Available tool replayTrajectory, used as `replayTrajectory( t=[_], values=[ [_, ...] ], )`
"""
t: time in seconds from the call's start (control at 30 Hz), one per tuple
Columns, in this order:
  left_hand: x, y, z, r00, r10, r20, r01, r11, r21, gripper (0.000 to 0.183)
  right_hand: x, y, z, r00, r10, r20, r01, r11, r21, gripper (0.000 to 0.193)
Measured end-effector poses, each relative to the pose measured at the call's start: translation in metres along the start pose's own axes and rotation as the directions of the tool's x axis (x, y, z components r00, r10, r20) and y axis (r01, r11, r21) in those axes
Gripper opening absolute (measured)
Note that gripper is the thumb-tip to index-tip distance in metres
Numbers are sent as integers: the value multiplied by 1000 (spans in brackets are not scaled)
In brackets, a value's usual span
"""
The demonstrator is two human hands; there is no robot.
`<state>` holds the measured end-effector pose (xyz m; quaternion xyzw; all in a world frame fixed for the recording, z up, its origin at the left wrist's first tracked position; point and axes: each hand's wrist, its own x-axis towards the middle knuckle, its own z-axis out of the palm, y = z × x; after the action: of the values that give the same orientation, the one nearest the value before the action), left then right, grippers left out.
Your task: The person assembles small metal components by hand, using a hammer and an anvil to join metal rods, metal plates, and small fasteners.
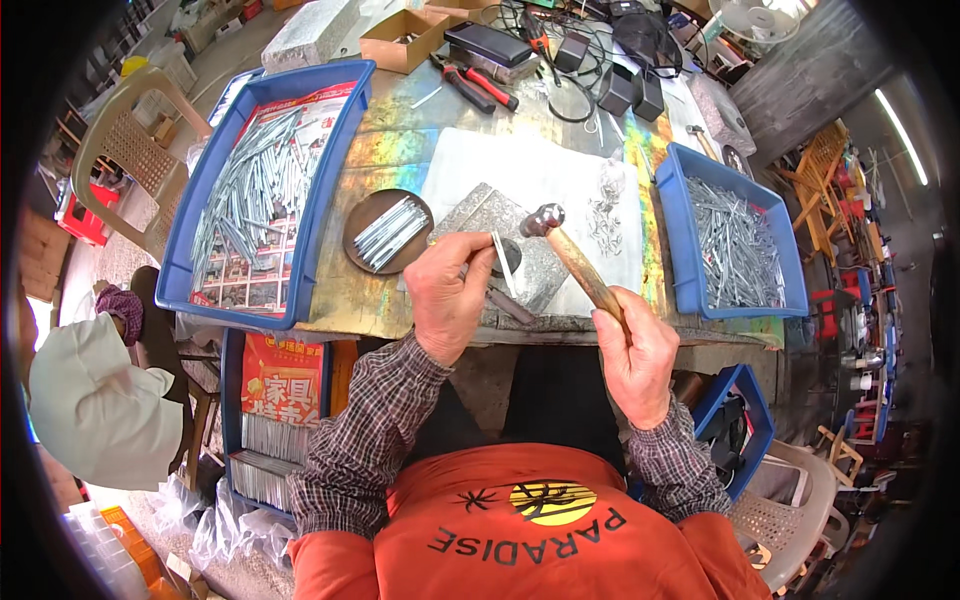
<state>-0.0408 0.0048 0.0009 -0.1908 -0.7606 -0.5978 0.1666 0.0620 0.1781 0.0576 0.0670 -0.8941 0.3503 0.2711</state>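
My left hand (pixel 447 290) pinches a thin, pale metal strip (pixel 503 262) between thumb and fingers, above a grey speckled block (pixel 543 278) at the table's near edge. A small dark round piece lies on the block, partly behind the strip. My right hand (pixel 640 350) is wrapped round the wooden handle of a hammer (pixel 580 262), whose metal head hangs over the block's far right side, apart from the strip. A dark bar juts out of the block toward me. Left of the block, a brown round dish (pixel 362 262) holds several silvery strips (pixel 392 234).
A large blue tray (pixel 302 290) of long metal strips stands at left, another blue tray (pixel 690 240) of metal pieces at right. Red-handled pliers (pixel 478 88), cables, dark boxes and a cardboard box (pixel 400 42) crowd the far side. Below the table sits a crate (pixel 235 400) of stacked strips.
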Motion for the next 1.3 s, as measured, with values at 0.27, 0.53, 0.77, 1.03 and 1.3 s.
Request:
replayTrajectory(
  t=[0.27,0.53,0.77,1.03,1.3],
  values=[
    [-9,-4,-16,970,-240,47,244,932,-267,12,2,32,30,996,-80,-38,68,963,-261,31],
    [-19,-10,-31,958,-280,65,287,919,-272,12,2,46,59,987,-148,-69,106,902,-418,42],
    [-23,-11,-31,961,-270,62,277,931,-238,13,-6,48,61,991,-124,-41,98,916,-390,50],
    [-31,8,-23,951,-267,157,299,923,-242,16,7,4,43,962,-270,46,273,933,-235,53],
    [-38,22,-16,966,-206,159,233,957,-173,27,4,-12,57,944,-330,-1,327,933,148,29]
  ],
)
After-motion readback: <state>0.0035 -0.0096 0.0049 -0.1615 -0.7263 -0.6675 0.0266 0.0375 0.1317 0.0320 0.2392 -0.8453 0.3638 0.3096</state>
